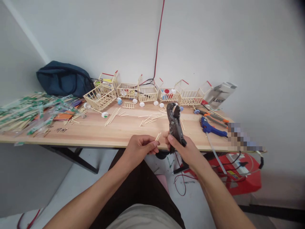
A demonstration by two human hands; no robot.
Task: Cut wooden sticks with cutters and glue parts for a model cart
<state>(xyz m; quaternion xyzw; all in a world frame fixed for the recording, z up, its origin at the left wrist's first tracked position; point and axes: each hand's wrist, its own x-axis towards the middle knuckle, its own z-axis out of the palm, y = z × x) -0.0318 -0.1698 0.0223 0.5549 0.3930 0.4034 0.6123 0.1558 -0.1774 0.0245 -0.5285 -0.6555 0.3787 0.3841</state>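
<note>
My left hand pinches a few short wooden sticks between thumb and fingers, just over the table's front edge. Close beside it, my right hand is wrapped round the handles of a black hand cutter, whose curved jaws point up and away from me. Nothing shows between the jaws. Beyond my hands, loose cut sticks lie scattered on the wooden tabletop, and longer sticks lie in a bundle. A small ladder-like panel of sticks rests behind them.
Several stick-built carts with bottle-cap wheels line the wall. Wrapped sticks heap up at left before a blue bag. At right lie a blue glue gun, orange-handled pliers and a white-grey bag. A red case sits below.
</note>
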